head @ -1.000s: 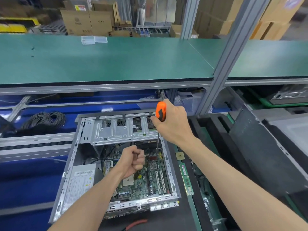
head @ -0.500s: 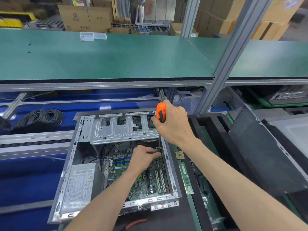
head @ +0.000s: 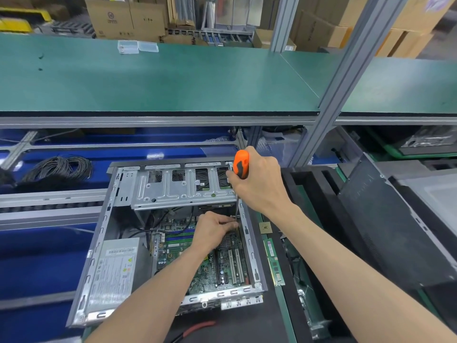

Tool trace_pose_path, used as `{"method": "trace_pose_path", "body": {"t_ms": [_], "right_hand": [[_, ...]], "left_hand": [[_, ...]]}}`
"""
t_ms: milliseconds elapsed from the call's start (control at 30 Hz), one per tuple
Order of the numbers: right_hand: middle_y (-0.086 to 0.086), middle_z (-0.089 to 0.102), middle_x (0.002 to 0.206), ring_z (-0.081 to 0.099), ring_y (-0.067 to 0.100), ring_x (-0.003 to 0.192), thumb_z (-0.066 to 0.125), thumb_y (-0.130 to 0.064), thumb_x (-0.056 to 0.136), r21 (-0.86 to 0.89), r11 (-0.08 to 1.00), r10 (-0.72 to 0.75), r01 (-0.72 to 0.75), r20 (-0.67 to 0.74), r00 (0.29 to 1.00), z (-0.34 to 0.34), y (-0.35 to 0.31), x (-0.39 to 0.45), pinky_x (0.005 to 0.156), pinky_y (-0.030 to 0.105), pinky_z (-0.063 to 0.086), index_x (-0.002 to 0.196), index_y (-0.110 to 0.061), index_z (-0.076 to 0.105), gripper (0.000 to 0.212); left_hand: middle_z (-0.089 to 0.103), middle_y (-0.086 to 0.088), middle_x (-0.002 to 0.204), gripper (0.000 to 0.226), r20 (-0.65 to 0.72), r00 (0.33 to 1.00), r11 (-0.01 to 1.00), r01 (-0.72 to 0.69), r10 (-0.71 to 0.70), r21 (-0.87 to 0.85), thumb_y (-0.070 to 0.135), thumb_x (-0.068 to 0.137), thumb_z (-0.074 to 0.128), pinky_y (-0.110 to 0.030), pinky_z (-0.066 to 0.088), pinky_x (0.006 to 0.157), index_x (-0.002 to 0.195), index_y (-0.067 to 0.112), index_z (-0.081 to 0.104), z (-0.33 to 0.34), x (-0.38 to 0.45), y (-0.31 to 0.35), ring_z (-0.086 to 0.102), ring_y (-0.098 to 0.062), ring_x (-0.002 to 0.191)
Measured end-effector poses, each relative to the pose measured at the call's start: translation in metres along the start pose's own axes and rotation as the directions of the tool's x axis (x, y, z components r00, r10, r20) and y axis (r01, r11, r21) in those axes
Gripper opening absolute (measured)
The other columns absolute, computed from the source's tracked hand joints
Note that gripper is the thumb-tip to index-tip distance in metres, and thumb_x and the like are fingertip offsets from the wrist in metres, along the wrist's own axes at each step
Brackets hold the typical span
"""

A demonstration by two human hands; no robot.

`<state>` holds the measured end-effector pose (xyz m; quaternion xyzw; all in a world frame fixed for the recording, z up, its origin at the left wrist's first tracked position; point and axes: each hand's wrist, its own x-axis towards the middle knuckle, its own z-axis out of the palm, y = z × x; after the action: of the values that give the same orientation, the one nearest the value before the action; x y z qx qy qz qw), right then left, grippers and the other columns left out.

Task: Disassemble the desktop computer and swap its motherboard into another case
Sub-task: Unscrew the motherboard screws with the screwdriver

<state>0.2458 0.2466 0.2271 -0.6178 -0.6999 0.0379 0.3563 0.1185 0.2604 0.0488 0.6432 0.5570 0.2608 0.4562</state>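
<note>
Green bench shelf point(head: 173, 80): spans the room from 9 to 3 o'clock, above everything else; two clear plastic boxes point(head: 137, 47) sit on it toward 11 o'clock.
Cardboard cartons point(head: 126, 19): stacked behind the shelf at 12 o'clock.
Dark side panel point(head: 395, 229): leans tilted at 3 o'clock, well apart from the open case.
Open computer case point(head: 99, 243): lies flat at the centre, tilted slightly, its open side up; the silver drive cage point(head: 183, 189) crosses its 12 o'clock end.
Power supply point(head: 113, 271): grey box with a label, in the case's 8 o'clock corner.
Motherboard point(head: 222, 263): green, seated in the case floor toward 4 o'clock, beside the power supply.
Cable coil point(head: 59, 169): black loops on the blue surface at 10 o'clock.
Right hand point(head: 257, 184): fingers wrapped round the orange handle of the screwdriver point(head: 241, 164), held near upright at the case's 1 o'clock corner; the shaft runs down to the board edge.
Left hand point(head: 215, 229): inside the case, fingers curled and pinched together at the screwdriver tip; what it pinches is too small to tell.
Memory stick point(head: 273, 261): green strip on the mat just beside the case's right wall, at 4 o'clock.
Small square chip point(head: 265, 228): on the mat above the memory stick.
Red-handled tool point(head: 197, 328): at 6 o'clock, partly out of view.
</note>
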Motion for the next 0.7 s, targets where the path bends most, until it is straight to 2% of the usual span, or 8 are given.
{"method": "trace_pose_path", "body": {"t_ms": [233, 367, 433, 500, 600, 700], "right_hand": [[-0.006, 0.047, 0.055, 0.050, 0.018, 0.050, 0.070, -0.033, 0.088, -0.004, 1.000, 0.001, -0.001, -0.002, 1.000, -0.0015, 0.0002, -0.0012, 0.059, 0.040, 0.052, 0.085, -0.015, 0.049, 0.028], [-0.006, 0.046, 0.055, 0.050, 0.017, 0.050, 0.071, -0.031, 0.088, -0.005, 1.000, -0.002, 0.002, -0.001, 1.000, -0.0025, -0.0006, -0.0023, 0.058, 0.040, 0.052, 0.086, -0.015, 0.049, 0.027], [-0.006, 0.047, 0.056, 0.050, 0.016, 0.050, 0.070, -0.032, 0.088, -0.015, 1.000, -0.006, 0.006, 0.007, 1.000, -0.0029, -0.0013, -0.0031, 0.058, 0.040, 0.052, 0.086, -0.014, 0.049, 0.027], [-0.006, 0.049, 0.058, 0.052, 0.018, 0.052, 0.070, -0.033, 0.089, -0.021, 1.000, -0.012, 0.013, 0.025, 1.000, -0.0029, -0.0022, -0.0044, 0.060, 0.041, 0.052, 0.089, -0.014, 0.050, 0.028], [-0.004, 0.050, 0.059, 0.054, 0.020, 0.055, 0.070, -0.033, 0.089, -0.018, 1.000, -0.013, 0.014, 0.045, 0.999, -0.0033, -0.0030, -0.0063, 0.063, 0.042, 0.052, 0.092, -0.013, 0.051, 0.028], [-0.003, 0.051, 0.058, 0.052, 0.021, 0.054, 0.070, -0.033, 0.089, -0.023, 1.000, -0.007, 0.008, 0.024, 1.000, -0.0054, -0.0015, -0.0057, 0.062, 0.041, 0.051, 0.089, -0.013, 0.050, 0.028]], "left_hand": [[0.076, 0.009, 0.104, 0.021, 0.012, 1.000, 1.000, -0.001, 0.001, -0.010, 0.035, 0.082, 0.081, 0.004, 0.038, 0.072, 0.100, 0.025, 0.080, 0.0002, -0.0002, -0.0002, 0.058, 0.018, 0.084], [0.076, 0.008, 0.103, 0.021, 0.020, 1.000, 1.000, -0.001, 0.001, -0.015, 0.036, 0.082, 0.080, -0.005, 0.045, 0.081, 0.100, 0.025, 0.080, 0.0006, -0.0009, -0.0005, 0.064, 0.009, 0.090], [0.076, 0.008, 0.103, 0.021, 0.018, 1.000, 1.000, -0.004, 0.004, -0.012, 0.035, 0.082, 0.080, 0.000, 0.042, 0.076, 0.100, 0.024, 0.080, 0.0009, -0.0005, -0.0002, 0.065, 0.006, 0.091], [0.076, 0.008, 0.103, 0.021, 0.015, 1.000, 1.000, -0.006, 0.006, -0.002, 0.035, 0.082, 0.080, 0.003, 0.038, 0.072, 0.100, 0.024, 0.080, 0.0017, 0.0001, -0.0001, 0.064, 0.008, 0.089], [0.076, 0.009, 0.102, 0.019, 0.015, 1.000, 1.000, -0.010, 0.010, 0.001, 0.034, 0.082, 0.080, 0.005, 0.038, 0.071, 0.098, 0.024, 0.081, 0.0025, 0.0003, -0.0008, 0.058, 0.021, 0.080], [0.076, 0.010, 0.100, 0.018, 0.008, 1.000, 1.000, -0.025, 0.025, -0.008, 0.032, 0.082, 0.081, 0.005, 0.038, 0.071, 0.097, 0.024, 0.081, 0.0029, 0.0010, -0.0026, 0.057, 0.025, 0.078]]}}
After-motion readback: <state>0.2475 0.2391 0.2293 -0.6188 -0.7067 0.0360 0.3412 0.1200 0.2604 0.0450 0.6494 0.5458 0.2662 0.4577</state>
